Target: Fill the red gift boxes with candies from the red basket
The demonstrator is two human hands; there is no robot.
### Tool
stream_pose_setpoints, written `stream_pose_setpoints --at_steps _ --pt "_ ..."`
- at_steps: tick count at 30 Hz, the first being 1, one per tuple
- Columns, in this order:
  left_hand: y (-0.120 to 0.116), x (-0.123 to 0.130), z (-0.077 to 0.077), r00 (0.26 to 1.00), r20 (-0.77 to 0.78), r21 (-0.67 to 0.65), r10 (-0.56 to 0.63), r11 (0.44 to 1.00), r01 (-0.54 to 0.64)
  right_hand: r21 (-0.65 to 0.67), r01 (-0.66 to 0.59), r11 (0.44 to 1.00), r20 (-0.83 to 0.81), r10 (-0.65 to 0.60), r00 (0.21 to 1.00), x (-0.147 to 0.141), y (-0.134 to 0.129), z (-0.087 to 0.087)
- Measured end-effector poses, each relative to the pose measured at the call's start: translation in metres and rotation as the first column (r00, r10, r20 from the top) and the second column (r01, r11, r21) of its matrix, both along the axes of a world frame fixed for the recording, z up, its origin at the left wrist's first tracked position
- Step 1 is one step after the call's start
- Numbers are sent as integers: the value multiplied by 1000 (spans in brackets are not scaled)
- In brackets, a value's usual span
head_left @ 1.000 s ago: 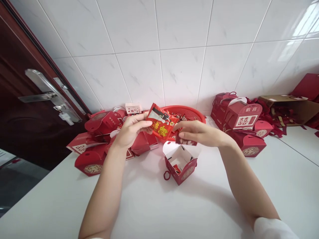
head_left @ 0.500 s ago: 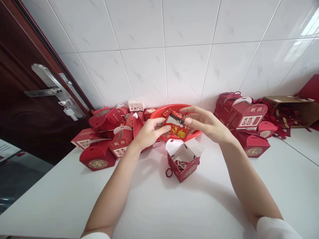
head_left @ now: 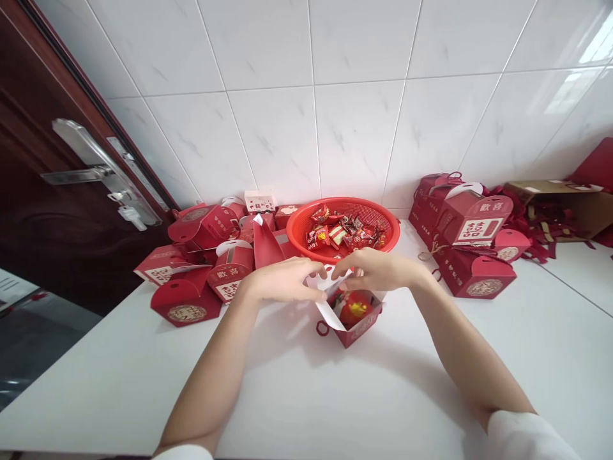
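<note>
Although probably light and easily creased, find the open red box just on the near side of the red basket, with a glossy, likely slippery packet inside. Note left hand and right hand, both curled narrow at the white flaps; cannot tell if pinching. Best steadied by the presumably stiffer lower walls.

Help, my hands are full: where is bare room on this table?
On the white table: between the left forearm and right forearm, in front of the open box; right of that, in front of the stacked boxes; left, in front of the box pile. Crowded: along the wall, around the basket and carton.
</note>
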State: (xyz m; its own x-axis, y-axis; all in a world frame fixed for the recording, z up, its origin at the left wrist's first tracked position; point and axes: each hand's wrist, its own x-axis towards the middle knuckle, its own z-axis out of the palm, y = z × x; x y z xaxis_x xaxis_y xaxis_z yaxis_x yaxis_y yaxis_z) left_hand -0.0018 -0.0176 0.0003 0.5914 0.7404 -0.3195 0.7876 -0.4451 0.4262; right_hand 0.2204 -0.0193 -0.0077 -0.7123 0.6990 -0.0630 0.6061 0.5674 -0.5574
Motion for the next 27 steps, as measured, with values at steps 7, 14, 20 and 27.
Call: stream_pose_setpoints --at_steps 7,14,20,27 --pt "1 -3 -2 998 -55 -28 -11 1000 9 156 161 975 -30 -158 987 26 -11 22" --pt "-9 2 7 995 -75 -2 -65 998 65 137 322 937 238 -347 907 39 -32 26" --pt "-16 1 10 988 -42 3 -149 989 149 74 162 984 227 -175 958 37 -41 18" --pt "-21 21 1 988 119 96 -97 992 86 -101 -115 988 89 124 988 37 -32 17"
